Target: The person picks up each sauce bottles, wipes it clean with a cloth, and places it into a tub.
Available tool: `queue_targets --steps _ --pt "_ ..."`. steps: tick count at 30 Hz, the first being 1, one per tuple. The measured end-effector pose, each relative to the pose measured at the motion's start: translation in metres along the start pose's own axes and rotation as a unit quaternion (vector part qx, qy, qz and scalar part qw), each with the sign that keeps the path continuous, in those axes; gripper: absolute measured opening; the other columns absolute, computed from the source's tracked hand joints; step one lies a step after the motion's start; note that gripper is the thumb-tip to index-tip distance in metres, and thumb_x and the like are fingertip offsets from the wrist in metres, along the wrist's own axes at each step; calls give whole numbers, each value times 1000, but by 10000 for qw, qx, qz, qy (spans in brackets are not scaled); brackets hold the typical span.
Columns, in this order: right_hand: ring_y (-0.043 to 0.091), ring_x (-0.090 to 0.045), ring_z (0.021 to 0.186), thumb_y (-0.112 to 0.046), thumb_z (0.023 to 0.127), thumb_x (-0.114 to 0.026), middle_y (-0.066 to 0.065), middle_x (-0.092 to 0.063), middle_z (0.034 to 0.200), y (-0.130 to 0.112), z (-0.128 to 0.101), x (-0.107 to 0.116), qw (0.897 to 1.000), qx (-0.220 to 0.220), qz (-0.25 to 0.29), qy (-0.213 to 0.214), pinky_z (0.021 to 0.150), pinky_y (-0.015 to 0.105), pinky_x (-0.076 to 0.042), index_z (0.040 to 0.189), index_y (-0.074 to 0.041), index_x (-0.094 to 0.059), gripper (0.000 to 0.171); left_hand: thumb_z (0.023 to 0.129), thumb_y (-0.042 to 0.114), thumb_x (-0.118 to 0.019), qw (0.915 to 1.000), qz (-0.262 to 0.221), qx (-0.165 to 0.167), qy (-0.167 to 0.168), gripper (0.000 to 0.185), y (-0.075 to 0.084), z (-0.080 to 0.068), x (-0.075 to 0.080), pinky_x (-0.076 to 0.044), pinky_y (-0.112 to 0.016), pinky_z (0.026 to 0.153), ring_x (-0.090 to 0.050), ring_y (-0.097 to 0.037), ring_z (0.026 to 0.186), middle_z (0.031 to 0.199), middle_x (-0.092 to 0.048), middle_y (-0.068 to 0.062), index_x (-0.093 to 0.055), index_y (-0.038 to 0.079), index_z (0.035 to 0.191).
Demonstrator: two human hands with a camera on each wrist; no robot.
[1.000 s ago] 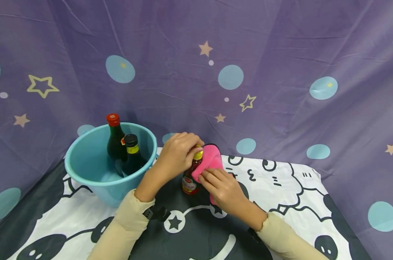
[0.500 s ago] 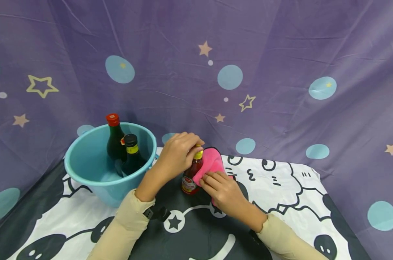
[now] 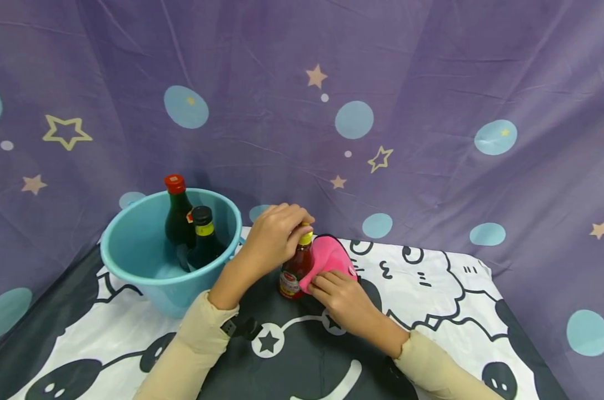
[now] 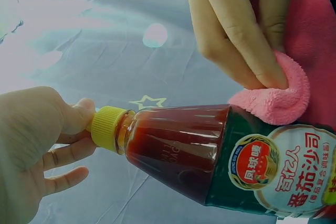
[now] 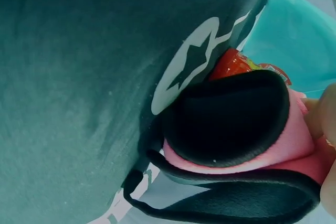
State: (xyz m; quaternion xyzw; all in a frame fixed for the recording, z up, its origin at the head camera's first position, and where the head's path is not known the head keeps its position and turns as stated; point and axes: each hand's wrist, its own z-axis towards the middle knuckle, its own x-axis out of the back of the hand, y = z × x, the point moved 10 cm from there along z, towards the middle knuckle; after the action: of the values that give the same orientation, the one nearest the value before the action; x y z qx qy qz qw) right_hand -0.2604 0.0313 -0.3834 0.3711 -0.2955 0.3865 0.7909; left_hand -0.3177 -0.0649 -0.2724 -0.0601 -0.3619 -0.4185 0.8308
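A small sauce bottle (image 3: 294, 274) with a yellow cap and red contents stands on the table near its middle. My left hand (image 3: 274, 238) grips its cap from above; the left wrist view shows the fingers (image 4: 68, 129) curled at the yellow cap (image 4: 106, 127) of the bottle (image 4: 220, 156). My right hand (image 3: 343, 297) holds a pink cloth (image 3: 328, 258) with a black edge and presses it against the bottle's right side low down. In the right wrist view the pink cloth (image 5: 286, 145) lies folded against the red bottle (image 5: 233, 64).
A light blue bucket (image 3: 131, 261) stands at the left and holds two dark bottles, one red-capped (image 3: 176, 208) and one black-capped (image 3: 203, 236). A black-and-white cartoon cloth (image 3: 432, 289) covers the table. A purple starred curtain (image 3: 407, 83) hangs behind.
My right hand has slid the pink cloth down the bottle's side, from near the neck to the lower body. The left hand has stayed on the cap.
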Motion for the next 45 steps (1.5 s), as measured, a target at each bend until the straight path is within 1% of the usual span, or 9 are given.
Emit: queue_targets --steps 3,5,7,12,19,26,33,40,45 --pt "19 -69 98 4 92 -60 3 -73 103 0 0 -1 9998 -44 112 -129 93 32 -56 104 -7 -77 23 93 12 -74 10000 -13 22 -6 7 0 0 -1 -55 -38 82 -64 -19 81 92 -72 -2 -71 9 99" --pt "19 -69 99 4 85 -70 4 -73 104 1 1 -1 9996 -76 144 -235 94 32 -56 105 -7 -77 24 93 11 -74 10000 -11 26 -17 7 0 0 -1 -56 -38 82 -64 -19 82 93 -73 -2 -71 9 99" --pt "18 -69 99 3 87 -69 3 -73 104 0 1 -2 9996 -52 76 -279 94 31 -55 105 -7 -77 22 93 12 -74 10000 15 30 -35 7 0 0 -1 -56 -38 83 -64 -19 82 93 -73 -3 -71 9 100" --pt "15 -68 97 -1 88 -69 1 -72 104 -4 -1 -6 9990 96 -184 -399 92 29 -55 105 -9 -77 20 96 15 -71 9999 83 34 -65 7 0 0 -1 -56 -38 84 -65 -19 83 94 -73 -2 -71 9 100" --pt "15 -67 94 2 85 -70 0 -72 101 -7 -3 -13 9978 193 -5 -637 89 29 -55 103 -9 -76 22 96 15 -71 9999 92 -6 -64 8 0 -1 -1 -56 -38 84 -65 -19 84 94 -73 -2 -71 9 101" --pt "11 -66 89 2 79 -77 -4 -71 98 -10 -5 -27 9929 257 125 -1153 82 26 -53 102 -14 -76 28 96 16 -70 9999 35 49 -119 8 -1 -1 -1 -55 -38 84 -64 -18 84 95 -72 -2 -71 10 101" --pt "8 -64 87 -5 80 -75 -8 -69 90 -14 -10 -41 9864 313 74 -1610 78 26 -51 99 -18 -75 24 96 15 -70 9998 -4 75 -173 8 0 0 0 -55 -39 85 -64 -18 85 97 -73 -1 -71 11 103" --pt "8 -65 89 -4 81 -74 -10 -70 91 -13 -11 -41 9851 265 157 -1690 81 26 -52 101 -20 -76 26 97 16 -69 9997 -16 107 -233 9 -1 0 -1 -55 -38 85 -64 -18 86 98 -74 -1 -72 10 105" --pt "8 -66 91 0 76 -76 -9 -72 93 -10 -9 -33 9862 199 340 -1606 83 26 -54 102 -19 -77 32 97 15 -69 9996 -47 127 -250 9 -2 -1 -2 -55 -38 84 -65 -18 86 99 -74 -1 -72 10 105"
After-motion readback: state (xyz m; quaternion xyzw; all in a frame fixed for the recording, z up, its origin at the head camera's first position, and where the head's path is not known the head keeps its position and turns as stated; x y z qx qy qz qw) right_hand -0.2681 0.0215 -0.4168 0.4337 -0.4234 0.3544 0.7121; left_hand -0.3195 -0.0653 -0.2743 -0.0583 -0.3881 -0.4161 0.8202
